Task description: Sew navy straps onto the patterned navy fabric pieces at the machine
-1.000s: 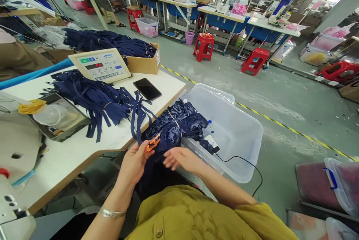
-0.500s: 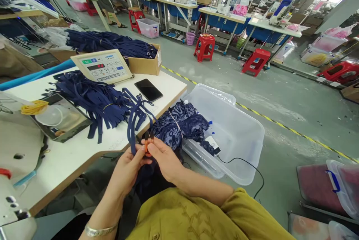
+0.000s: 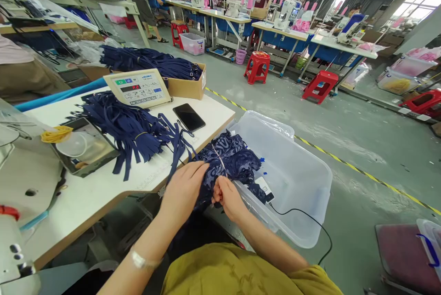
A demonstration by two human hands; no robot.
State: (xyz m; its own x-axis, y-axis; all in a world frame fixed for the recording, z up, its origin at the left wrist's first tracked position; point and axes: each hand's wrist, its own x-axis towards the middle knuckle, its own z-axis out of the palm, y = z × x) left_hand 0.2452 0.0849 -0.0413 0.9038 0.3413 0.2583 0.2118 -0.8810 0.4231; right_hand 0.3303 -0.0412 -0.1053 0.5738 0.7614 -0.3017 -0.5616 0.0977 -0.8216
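Observation:
A bundle of navy lace fabric (image 3: 231,156) hangs over the near rim of a clear plastic bin (image 3: 296,180), tied with a white band. My left hand (image 3: 182,191) lies on the near end of the lace, fingers curled over it. My right hand (image 3: 225,197) is closed in a pinch on the lace right beside it. Navy straps (image 3: 132,132) lie heaped on the white table (image 3: 103,184), and one strap (image 3: 179,145) trails down towards my left hand. The orange snips are hidden.
A black phone (image 3: 189,117) and a control panel (image 3: 138,88) sit on the table, with a cardboard box (image 3: 186,86) of navy straps behind. A sewing machine (image 3: 20,194) is at my left. A black cable (image 3: 303,214) runs over the bin. Red stools and other workers are across the aisle.
Both hands moved up and forward onto the lace bundle. The orange snips seen between my hands earlier are no longer visible. The view shifted slightly left and down.

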